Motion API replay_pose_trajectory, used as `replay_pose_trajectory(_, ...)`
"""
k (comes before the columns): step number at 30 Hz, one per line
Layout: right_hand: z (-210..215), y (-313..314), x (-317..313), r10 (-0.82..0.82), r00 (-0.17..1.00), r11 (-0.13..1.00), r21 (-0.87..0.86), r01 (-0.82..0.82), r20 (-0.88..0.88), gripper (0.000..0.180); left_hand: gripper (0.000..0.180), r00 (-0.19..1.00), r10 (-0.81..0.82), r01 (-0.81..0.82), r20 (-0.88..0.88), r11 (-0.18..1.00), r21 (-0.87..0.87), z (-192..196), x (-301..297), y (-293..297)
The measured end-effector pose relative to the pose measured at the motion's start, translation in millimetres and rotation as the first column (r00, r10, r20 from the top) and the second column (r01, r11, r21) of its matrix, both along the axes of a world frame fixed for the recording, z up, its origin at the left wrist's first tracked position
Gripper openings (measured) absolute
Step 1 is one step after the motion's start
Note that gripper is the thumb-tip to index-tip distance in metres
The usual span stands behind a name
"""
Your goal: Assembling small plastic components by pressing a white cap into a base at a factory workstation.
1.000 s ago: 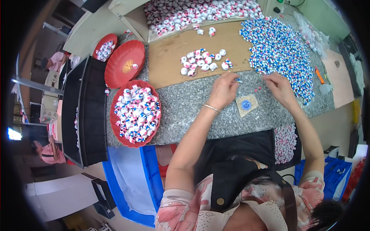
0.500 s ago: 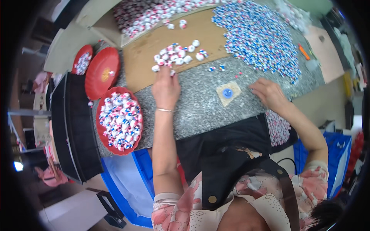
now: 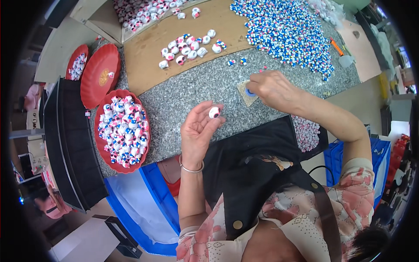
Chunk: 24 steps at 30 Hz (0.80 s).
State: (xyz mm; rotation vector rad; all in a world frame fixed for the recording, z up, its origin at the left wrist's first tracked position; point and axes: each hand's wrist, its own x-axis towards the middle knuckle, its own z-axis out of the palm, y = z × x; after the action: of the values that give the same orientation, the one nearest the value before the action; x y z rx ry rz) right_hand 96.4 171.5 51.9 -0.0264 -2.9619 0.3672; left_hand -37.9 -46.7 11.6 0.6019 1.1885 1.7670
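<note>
A small round white piece with pink and dark marks [image 3: 214, 112] is pinched between the thumb and fingers of my left hand [image 3: 198, 126], above the front of the grey stone worktop. My right hand [image 3: 275, 89] is bent over a small round blue dish [image 3: 249, 92], which rests on a beige square pad [image 3: 246, 99]. Its fingertips are drawn together at the dish, and what they hold, if anything, is hidden. Several white pieces of the same kind [image 3: 187, 51] lie loose on the brown cardboard [image 3: 144, 65] beyond my left hand.
At the left, a red scalloped plate [image 3: 146, 148] holds a heap of white, blue and pink pieces, near another red plate [image 3: 94, 89]. Many small blue-and-white parts [image 3: 288, 37] cover the back right. An orange-handled tool [image 3: 336, 46] lies beyond them. Blue bins [image 3: 144, 209] stand below.
My left hand has come back toward me from the loose white pieces, bringing one with it. My right hand has moved left onto the blue dish. The whole view has shifted slightly.
</note>
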Motion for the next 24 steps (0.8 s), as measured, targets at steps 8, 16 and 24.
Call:
replay_pose_trajectory(8, -2.5, 5.4, -0.6, 0.093, 0.995, 0.994, 0.053, -0.092, -0.019, 0.013, 0.038, 0.994, 0.056, -0.056, -0.097, 0.998, 0.000, -3.0, 7.4, 8.2)
replay_pose_trajectory(16, -1.3, 1.0, 9.6, -0.125, 0.976, 0.952, -0.298, 0.068, -0.178, 0.012, 0.032, 0.941, 0.183, -0.191, -0.284, 0.981, -0.001, -21.8, 26.8, 42.8)
replay_pose_trajectory(24, 0.9, -16.1, 29.3, -0.220, 0.929, 0.103, -0.940, 0.326, 0.298, 0.012, 0.035, 0.674, 0.254, -0.175, -0.694, 0.967, 0.184, -17.4, 45.3, 51.9)
